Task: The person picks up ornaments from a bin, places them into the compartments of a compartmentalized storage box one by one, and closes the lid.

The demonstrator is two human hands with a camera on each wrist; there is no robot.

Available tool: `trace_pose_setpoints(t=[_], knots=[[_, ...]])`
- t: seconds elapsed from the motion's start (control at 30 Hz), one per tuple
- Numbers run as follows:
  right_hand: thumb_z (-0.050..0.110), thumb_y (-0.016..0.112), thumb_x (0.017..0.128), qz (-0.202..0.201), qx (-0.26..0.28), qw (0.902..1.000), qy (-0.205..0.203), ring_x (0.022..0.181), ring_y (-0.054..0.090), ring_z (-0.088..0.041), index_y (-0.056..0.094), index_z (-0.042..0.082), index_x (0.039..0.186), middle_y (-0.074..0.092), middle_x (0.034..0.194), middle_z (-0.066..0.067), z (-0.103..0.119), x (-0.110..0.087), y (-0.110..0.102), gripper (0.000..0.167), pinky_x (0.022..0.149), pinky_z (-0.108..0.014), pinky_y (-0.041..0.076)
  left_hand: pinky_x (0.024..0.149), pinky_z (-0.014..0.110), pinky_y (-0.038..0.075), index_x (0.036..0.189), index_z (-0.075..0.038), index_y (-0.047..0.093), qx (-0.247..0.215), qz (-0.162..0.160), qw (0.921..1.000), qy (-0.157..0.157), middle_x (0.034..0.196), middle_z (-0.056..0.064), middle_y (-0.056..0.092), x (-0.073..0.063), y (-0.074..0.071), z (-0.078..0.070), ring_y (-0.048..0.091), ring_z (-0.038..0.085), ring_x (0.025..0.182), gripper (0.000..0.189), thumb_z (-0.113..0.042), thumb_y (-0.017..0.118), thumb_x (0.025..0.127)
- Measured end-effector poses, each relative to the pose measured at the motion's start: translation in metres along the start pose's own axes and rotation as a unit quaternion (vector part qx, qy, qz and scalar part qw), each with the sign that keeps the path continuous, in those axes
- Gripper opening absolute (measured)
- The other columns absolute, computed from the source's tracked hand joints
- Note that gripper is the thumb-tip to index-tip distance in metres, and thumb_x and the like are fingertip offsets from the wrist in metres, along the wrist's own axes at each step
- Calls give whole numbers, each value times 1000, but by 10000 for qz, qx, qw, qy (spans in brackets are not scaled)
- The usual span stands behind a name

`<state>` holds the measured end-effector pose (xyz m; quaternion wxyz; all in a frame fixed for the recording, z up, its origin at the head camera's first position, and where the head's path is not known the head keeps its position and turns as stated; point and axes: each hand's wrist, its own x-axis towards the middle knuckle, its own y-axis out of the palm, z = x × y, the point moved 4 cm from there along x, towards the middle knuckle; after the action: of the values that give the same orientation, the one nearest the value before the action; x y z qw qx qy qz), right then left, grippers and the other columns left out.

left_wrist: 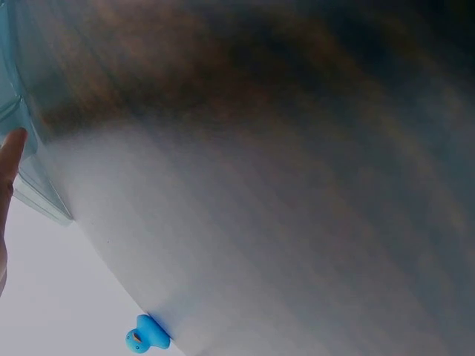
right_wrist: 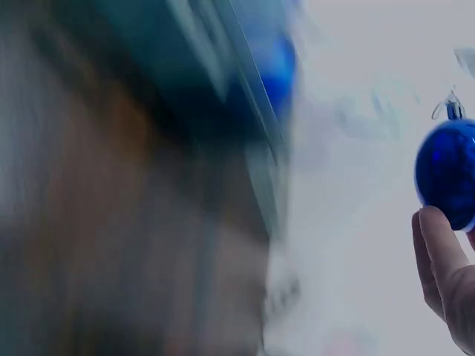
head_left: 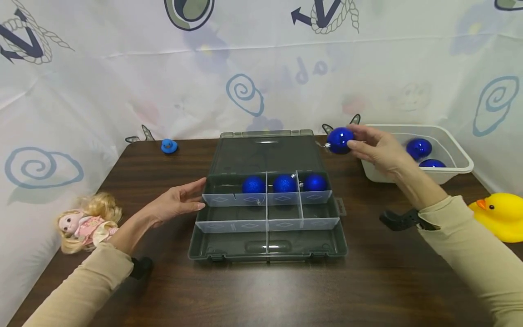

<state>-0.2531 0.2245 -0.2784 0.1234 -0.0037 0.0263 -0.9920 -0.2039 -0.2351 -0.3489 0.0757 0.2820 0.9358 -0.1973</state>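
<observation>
My right hand (head_left: 380, 147) pinches a shiny blue bauble (head_left: 340, 140) between thumb and fingers, in the air between the bin and the box. The bauble's silver cap points left in the head view; in the right wrist view the same bauble (right_wrist: 449, 174) sits at the fingertips. A dark translucent divided box (head_left: 265, 245) lies with its lid opened back. Three glittery blue baubles (head_left: 254, 185) rest in its back row, one per compartment. My left hand (head_left: 175, 202) is at the box's left edge, fingers loosely extended, fingertips right at the side wall.
At the right, a white plastic bin (head_left: 466, 165) holds two shiny blue baubles (head_left: 419, 148). A large yellow rubber duck (head_left: 500, 215) stands at the right edge. On the left are a blond doll (head_left: 87, 227) and a small blue duck (head_left: 169, 146). A printed cloth hangs behind the table.
</observation>
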Motion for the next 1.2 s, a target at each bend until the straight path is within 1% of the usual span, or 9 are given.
trace_pose_setpoints(t=[0.13, 0.23, 0.3, 0.47, 0.57, 0.77, 0.97, 1.07, 1.2], knots=[[15, 62, 92, 530, -562, 9969, 134, 108, 56, -13, 41, 3, 139, 53, 125, -9, -4, 3, 49, 53, 93, -27, 50, 107, 52, 25, 151, -2, 6, 24, -9, 10000, -30, 157, 19, 1, -1, -1, -1, 15, 44, 140, 82, -16, 62, 92], [18, 62, 92, 851, -1218, 9889, 18, 115, 54, -23, 44, 3, 136, 53, 129, -16, -5, 4, 80, 50, 98, -39, 47, 106, 50, 26, 151, -2, 6, 13, -6, 10000, -14, 157, 19, 1, -1, -1, -1, 15, 44, 140, 83, -16, 62, 91], [16, 62, 92, 1109, -1375, 9843, -45, 116, 54, -29, 44, 2, 134, 53, 129, -19, -5, 4, 98, 48, 97, -44, 47, 106, 50, 26, 151, -1, 6, -9, -6, 10000, -4, 157, 19, 1, -1, -1, -2, 15, 44, 140, 83, -16, 62, 91], [12, 61, 91, 1779, -1165, 9771, 49, 118, 54, -33, 42, 2, 137, 52, 130, -22, -12, -1, 138, 50, 96, -44, 47, 106, 50, 26, 151, -1, 6, -25, -16, 10000, -17, 157, 19, 1, -1, -1, -2, 15, 44, 140, 84, -16, 63, 91], [10, 62, 91, 1919, -966, 9763, 248, 120, 53, -34, 44, 4, 137, 52, 131, -22, -19, -3, 155, 50, 97, -43, 47, 107, 51, 26, 151, -1, 6, -9, -24, 10000, -39, 157, 19, 1, -1, 0, -1, 15, 44, 140, 84, -17, 63, 91], [8, 67, 87, 1952, -1002, 9752, 291, 108, 59, -26, 51, 3, 129, 60, 120, -18, -27, -5, 176, 45, 91, -40, 52, 106, 51, 27, 151, -2, 6, 2, -34, 10000, -69, 157, 20, 1, 0, 0, -1, 16, 44, 139, 84, -17, 63, 91], [7, 72, 82, 1922, -1667, 9670, -106, 89, 55, -17, 57, 1, 120, 61, 104, -10, -28, -5, 183, 41, 77, -23, 51, 106, 50, 27, 151, -1, 7, -4, -36, 10000, -44, 157, 20, 2, 0, 0, -2, 16, 44, 139, 84, -16, 63, 91], [10, 74, 80, 1888, -2052, 9599, -296, 86, 55, -16, 60, 1, 117, 61, 102, -9, -28, -6, 185, 40, 75, -22, 50, 106, 50, 28, 151, -1, 7, 6, -32, 10000, -42, 157, 20, 2, 0, 0, -2, 16, 45, 139, 83, -16, 63, 91], [10, 74, 80, 1900, -2235, 9551, -417, 86, 57, -16, 60, -1, 117, 62, 104, -12, -28, -6, 185, 41, 78, -23, 50, 106, 50, 28, 151, -1, 7, 17, -27, 10000, -45, 157, 20, 2, 0, 0, -2, 17, 45, 139, 84, -17, 63, 91]])
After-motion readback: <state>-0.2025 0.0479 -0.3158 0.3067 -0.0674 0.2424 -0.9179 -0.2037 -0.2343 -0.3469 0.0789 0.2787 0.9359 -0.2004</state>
